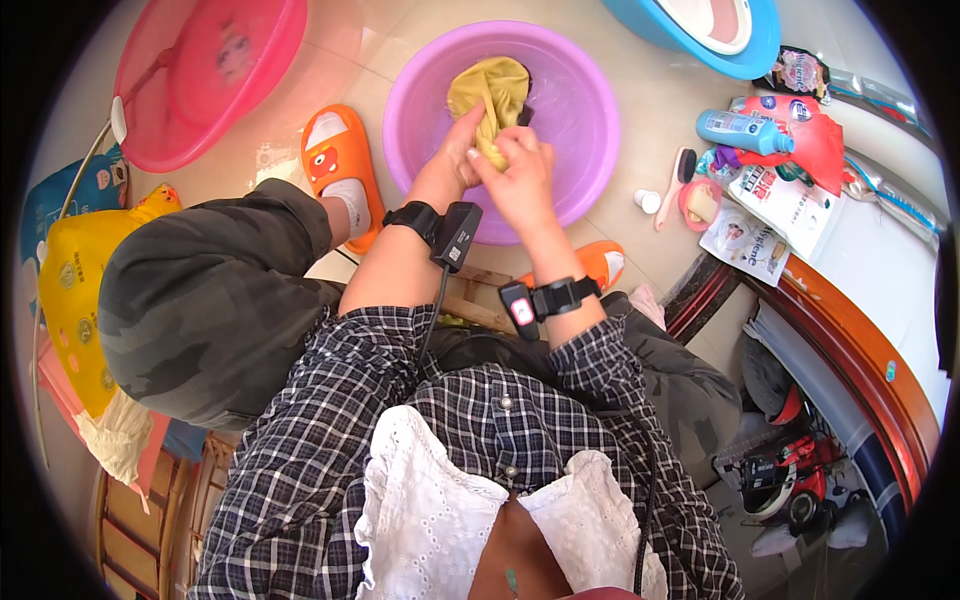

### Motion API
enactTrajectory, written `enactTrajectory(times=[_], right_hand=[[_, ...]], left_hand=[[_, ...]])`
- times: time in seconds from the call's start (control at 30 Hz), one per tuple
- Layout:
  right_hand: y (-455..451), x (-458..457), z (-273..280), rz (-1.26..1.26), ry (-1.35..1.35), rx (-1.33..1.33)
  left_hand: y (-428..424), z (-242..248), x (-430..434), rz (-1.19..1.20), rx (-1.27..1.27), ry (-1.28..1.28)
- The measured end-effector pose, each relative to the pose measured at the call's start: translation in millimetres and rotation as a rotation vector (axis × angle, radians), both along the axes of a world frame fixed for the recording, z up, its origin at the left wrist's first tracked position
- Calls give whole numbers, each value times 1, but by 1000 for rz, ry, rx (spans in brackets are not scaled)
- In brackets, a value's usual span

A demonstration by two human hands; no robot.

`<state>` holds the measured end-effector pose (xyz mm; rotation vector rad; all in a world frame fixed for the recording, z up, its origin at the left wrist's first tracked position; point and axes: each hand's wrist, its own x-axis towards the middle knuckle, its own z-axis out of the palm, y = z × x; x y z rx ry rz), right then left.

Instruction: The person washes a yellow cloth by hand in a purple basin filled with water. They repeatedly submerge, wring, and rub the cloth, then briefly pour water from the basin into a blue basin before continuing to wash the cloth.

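A yellow-green cloth bulges out above my two hands, inside a round purple plastic basin on the tiled floor. Its narrow, gathered end runs between my hands. My left hand and my right hand meet over the near part of the basin, both closed on the cloth. Something dark shows behind the cloth's right side. Clear water seems to lie in the basin. Each wrist wears a black strap with a small device.
A pink basin stands at upper left, a blue basin at upper right. On the right lie a scrubbing brush, a soap bar in a pink dish, a white cap, a blue bottle and pouches. Orange slippers flank the purple basin.
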<state>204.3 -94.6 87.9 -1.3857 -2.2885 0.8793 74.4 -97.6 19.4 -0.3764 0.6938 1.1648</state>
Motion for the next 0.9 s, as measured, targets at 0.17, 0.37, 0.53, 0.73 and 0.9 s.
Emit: enactTrajectory(times=[0.17,0.37,0.53,0.73,0.9], right_hand=[[2,-7,28,-59,135,38],[21,2,29,-292,337,-550],[63,33,21,-468,345,-697],[65,46,-41,-496,432,-733],[43,28,-66,-356,-231,-299]], left_hand=[[15,-6,9,17,145,-54],[26,29,23,-6,80,332],[28,66,45,-408,206,1346],[8,54,54,-876,608,1474],[6,-4,15,-433,-72,1055]])
